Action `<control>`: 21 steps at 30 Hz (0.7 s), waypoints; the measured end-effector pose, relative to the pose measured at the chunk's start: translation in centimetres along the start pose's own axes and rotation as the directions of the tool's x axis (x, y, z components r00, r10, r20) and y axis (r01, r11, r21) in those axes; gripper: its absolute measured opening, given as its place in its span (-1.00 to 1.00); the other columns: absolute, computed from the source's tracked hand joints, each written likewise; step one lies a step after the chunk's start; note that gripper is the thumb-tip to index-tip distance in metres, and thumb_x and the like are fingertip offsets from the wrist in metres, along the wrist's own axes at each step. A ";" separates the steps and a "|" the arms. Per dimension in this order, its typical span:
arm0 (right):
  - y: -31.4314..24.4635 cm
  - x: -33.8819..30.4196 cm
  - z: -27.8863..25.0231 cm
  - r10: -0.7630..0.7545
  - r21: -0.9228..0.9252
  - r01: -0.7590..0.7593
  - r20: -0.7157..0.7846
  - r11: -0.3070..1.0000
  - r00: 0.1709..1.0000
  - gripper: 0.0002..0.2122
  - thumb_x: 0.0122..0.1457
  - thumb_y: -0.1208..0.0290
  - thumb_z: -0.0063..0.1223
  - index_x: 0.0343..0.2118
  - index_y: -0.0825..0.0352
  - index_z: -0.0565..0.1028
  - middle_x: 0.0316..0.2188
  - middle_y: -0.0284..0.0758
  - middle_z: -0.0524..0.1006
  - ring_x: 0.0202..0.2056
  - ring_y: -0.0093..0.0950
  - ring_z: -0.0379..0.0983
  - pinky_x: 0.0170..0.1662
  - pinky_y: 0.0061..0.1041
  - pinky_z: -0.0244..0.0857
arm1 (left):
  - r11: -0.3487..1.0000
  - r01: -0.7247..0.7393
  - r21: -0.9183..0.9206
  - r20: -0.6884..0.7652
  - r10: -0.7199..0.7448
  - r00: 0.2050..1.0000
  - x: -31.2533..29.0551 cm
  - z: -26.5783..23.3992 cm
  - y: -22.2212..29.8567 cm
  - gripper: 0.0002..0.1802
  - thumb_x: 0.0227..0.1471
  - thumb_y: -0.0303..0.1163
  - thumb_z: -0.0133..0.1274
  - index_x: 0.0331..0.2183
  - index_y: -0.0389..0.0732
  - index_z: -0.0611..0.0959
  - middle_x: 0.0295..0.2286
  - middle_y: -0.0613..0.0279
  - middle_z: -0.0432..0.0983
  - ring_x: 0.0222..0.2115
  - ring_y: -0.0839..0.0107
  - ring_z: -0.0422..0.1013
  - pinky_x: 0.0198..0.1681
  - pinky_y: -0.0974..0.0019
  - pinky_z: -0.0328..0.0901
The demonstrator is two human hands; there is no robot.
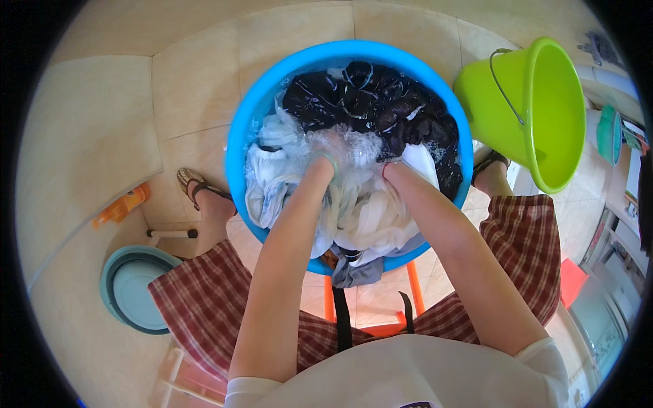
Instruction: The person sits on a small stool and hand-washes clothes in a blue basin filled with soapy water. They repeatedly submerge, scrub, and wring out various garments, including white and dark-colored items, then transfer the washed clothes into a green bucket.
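Note:
A round blue tub [235,153] full of water and wet laundry stands on the floor between my legs. Both my arms reach down into its middle. Splashing, foamy water covers most of my left hand [329,144], so its fingers do not show. My right hand [390,165] is sunk in the wash up to about the wrist, its fingers hidden too. White clothes [267,178] lie around the left hand, and cream cloth [381,221] bunches below the wrists. Black clothes [381,98] float along the far side. Some grey cloth [359,273] hangs over the near rim.
A lime-green bucket [479,95] with a wire handle lies tilted at the tub's right. To the left are a grey-green basin [136,289] and an orange bottle [122,206] by the wall. Orange legs [414,285] of a seat or stand show below the tub.

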State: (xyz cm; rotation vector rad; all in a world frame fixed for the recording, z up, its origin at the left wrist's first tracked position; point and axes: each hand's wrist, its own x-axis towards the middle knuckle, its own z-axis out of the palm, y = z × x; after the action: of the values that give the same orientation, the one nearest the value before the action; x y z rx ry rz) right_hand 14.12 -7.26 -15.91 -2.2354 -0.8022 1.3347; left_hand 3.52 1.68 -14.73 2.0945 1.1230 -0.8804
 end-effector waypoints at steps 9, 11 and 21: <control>-9.7 -11.4 -6.6 -0.540 0.215 0.629 -0.356 0.747 0.763 -0.83 0.07 0.49 0.07 -0.25 0.32 0.55 -0.30 -0.23 0.48 -0.24 -0.32 0.43 -0.16 -0.47 0.29 | -0.189 -0.416 -0.889 -0.367 -0.246 0.897 -8.5 0.4 2.8 -0.32 0.06 -0.17 0.06 0.17 -0.12 0.25 0.02 0.11 0.33 0.03 0.20 0.27 0.05 0.17 0.23; -12.6 -15.8 -8.1 -0.697 0.277 0.760 -0.305 0.588 0.650 -0.79 -0.02 0.52 0.08 -0.26 0.28 0.51 -0.31 -0.18 0.48 -0.17 -0.18 0.38 -0.10 -0.33 0.28 | -0.724 -0.221 -0.653 -0.397 0.080 0.914 -9.8 -0.5 2.3 -0.34 0.12 -0.06 -0.03 0.18 -0.07 0.21 -0.01 0.14 0.34 0.01 0.23 0.28 0.02 0.20 0.26; -14.0 -25.8 -10.1 -0.729 -0.118 0.747 -0.361 0.654 0.581 -0.60 -0.22 0.42 0.33 -0.20 0.16 0.54 -0.19 -0.36 0.39 -0.23 -0.27 0.33 -0.15 -0.34 0.26 | -0.832 0.167 -0.529 -0.388 0.412 0.824 -13.6 -3.1 4.2 -0.51 0.14 -0.14 -0.08 0.06 -0.11 0.32 -0.09 0.15 0.40 -0.07 0.26 0.34 -0.03 0.21 0.30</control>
State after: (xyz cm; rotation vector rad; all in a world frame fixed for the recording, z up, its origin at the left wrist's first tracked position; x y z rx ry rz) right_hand 9.69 -14.41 14.01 -1.6790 -1.3268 0.4746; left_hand 2.28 -4.29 -1.52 -0.0596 0.3332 0.5313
